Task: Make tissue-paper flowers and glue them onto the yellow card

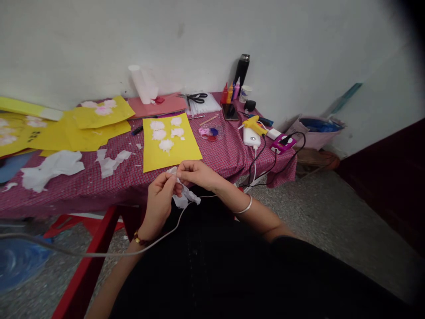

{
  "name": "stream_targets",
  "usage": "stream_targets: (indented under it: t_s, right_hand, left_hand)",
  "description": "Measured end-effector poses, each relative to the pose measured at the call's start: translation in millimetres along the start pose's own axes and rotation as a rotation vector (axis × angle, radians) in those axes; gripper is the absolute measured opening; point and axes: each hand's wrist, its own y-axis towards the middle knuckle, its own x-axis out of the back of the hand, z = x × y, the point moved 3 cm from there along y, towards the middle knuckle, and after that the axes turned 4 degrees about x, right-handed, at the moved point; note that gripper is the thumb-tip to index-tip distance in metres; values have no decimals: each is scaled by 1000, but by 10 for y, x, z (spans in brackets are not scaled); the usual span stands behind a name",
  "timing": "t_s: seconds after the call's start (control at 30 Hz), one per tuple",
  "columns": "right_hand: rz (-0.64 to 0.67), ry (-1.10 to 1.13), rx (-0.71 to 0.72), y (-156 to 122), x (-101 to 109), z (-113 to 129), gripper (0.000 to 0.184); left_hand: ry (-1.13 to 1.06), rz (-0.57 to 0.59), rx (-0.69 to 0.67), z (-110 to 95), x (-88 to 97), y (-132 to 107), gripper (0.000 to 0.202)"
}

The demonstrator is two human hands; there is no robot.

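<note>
Both my hands meet in front of me, just below the table's near edge. My left hand [160, 198] and my right hand [195, 173] pinch a crumpled piece of white tissue paper [184, 195] between their fingertips, over my black-clothed lap. A thin white cable [99, 254] runs across my left forearm. Just beyond my hands lies a yellow paper sheet [172, 153] with several white tissue flowers [166, 145] stuck on it.
The table has a pink checked cloth [226, 155]. On it: more yellow sheets [83, 128], torn white tissue [53, 168], scissors [196, 97], paint bottles [230, 92], a black flask [241, 71], a yellow glue gun [254, 125], a power bank [251, 137]. Red table frame [86, 261] below.
</note>
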Motion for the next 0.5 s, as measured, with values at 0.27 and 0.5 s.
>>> stream_targets:
  t_s: [0.27, 0.5]
  right_hand:
    - [-183, 98, 6, 95, 105, -59, 13]
    - [-307, 222, -9, 137, 188, -108, 18]
  left_hand:
    - [74, -132, -129, -11, 106, -15, 18]
    - [55, -204, -149, 9, 160, -25, 17]
